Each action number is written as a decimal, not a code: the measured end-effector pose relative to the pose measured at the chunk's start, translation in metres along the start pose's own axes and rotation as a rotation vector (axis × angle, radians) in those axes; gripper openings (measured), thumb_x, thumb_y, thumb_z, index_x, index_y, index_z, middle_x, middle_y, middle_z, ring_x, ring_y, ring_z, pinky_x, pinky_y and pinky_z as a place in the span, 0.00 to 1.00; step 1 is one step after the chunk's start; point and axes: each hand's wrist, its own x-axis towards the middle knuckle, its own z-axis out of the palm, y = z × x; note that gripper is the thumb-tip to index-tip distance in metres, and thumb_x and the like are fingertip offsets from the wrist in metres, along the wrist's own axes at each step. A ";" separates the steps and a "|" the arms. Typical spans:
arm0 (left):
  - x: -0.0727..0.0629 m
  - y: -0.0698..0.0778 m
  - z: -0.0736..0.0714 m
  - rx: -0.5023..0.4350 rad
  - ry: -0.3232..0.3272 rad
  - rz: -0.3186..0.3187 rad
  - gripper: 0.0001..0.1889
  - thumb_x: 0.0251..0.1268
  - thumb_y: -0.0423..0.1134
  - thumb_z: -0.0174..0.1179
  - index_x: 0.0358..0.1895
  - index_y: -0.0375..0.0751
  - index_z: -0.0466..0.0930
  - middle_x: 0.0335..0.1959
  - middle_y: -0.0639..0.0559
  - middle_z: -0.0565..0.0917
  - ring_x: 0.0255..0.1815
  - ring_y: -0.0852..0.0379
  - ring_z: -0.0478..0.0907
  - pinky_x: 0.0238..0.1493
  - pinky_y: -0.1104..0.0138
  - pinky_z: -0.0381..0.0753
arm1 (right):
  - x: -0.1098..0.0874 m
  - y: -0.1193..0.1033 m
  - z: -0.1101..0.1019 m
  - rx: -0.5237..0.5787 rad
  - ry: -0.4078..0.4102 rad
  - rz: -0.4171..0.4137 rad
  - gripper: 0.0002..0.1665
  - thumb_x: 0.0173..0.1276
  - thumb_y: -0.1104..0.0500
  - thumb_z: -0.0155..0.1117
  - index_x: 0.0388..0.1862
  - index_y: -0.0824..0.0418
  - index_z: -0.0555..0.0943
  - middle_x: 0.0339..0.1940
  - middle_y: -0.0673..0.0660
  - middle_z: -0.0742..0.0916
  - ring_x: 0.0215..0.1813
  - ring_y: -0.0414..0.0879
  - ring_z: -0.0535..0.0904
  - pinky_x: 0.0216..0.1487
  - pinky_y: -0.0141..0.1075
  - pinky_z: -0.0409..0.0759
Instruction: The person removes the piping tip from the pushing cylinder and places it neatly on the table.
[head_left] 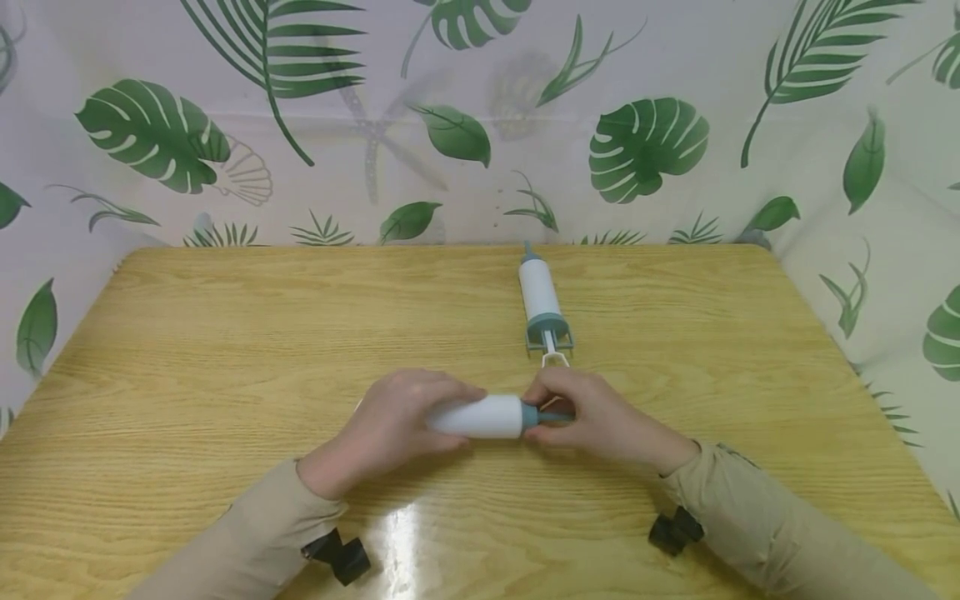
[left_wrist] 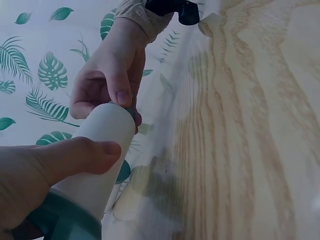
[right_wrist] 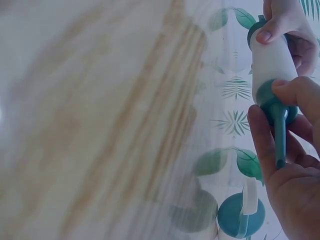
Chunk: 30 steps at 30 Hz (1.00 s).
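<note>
A white syringe-like pump [head_left: 493, 417] lies crosswise between the two hands, its teal nozzle pointing right. My left hand [head_left: 397, 421] grips the white barrel, thumb along its side in the left wrist view. A teal collar [left_wrist: 67, 215] shows at the barrel's rear end there. At the other end my right hand [head_left: 603, 421] pinches the teal cap at the base of the nozzle. In the right wrist view the long nozzle [right_wrist: 280, 137] runs down past the right palm. Whether the cap is turned or loose cannot be told.
A second pump [head_left: 540, 287] of the same kind lies on the wooden table [head_left: 262, 333] beyond the right hand, nozzle toward the far edge, white plunger handle [head_left: 555, 358] toward me. Leaf-printed cloth [head_left: 540, 192] hangs behind the table.
</note>
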 end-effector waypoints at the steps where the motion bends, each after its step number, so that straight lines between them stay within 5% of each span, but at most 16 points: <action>1: 0.000 0.000 0.000 -0.002 -0.009 -0.009 0.26 0.42 0.43 0.77 0.50 0.45 0.83 0.45 0.53 0.85 0.44 0.57 0.82 0.46 0.62 0.80 | 0.000 0.000 0.000 -0.007 0.005 -0.012 0.15 0.55 0.69 0.73 0.38 0.61 0.77 0.41 0.53 0.82 0.45 0.46 0.81 0.47 0.35 0.81; 9: 0.002 0.001 0.002 -0.039 -0.065 -0.097 0.26 0.44 0.44 0.76 0.51 0.46 0.83 0.45 0.53 0.85 0.43 0.58 0.82 0.45 0.64 0.81 | 0.000 0.002 -0.001 -0.056 0.020 -0.064 0.19 0.53 0.71 0.73 0.40 0.62 0.76 0.41 0.55 0.80 0.46 0.49 0.81 0.45 0.33 0.81; 16: -0.001 0.003 -0.002 -0.007 -0.077 -0.094 0.27 0.44 0.46 0.76 0.53 0.48 0.83 0.47 0.55 0.85 0.45 0.58 0.81 0.46 0.62 0.80 | -0.002 -0.003 -0.003 0.006 -0.039 0.066 0.25 0.56 0.61 0.74 0.50 0.61 0.75 0.49 0.55 0.79 0.53 0.49 0.78 0.52 0.35 0.79; 21: -0.002 0.002 -0.004 0.004 -0.064 -0.090 0.27 0.45 0.47 0.75 0.53 0.49 0.82 0.48 0.55 0.84 0.46 0.58 0.81 0.47 0.62 0.80 | -0.004 -0.005 -0.005 0.025 -0.053 0.166 0.19 0.67 0.52 0.64 0.53 0.58 0.75 0.51 0.53 0.81 0.54 0.47 0.78 0.54 0.38 0.77; 30: -0.004 0.002 -0.003 0.004 -0.032 -0.060 0.27 0.44 0.47 0.76 0.52 0.48 0.83 0.47 0.55 0.85 0.46 0.58 0.81 0.48 0.62 0.80 | -0.004 -0.004 -0.004 0.118 -0.012 0.113 0.22 0.59 0.62 0.71 0.52 0.62 0.75 0.51 0.55 0.80 0.54 0.49 0.78 0.54 0.37 0.78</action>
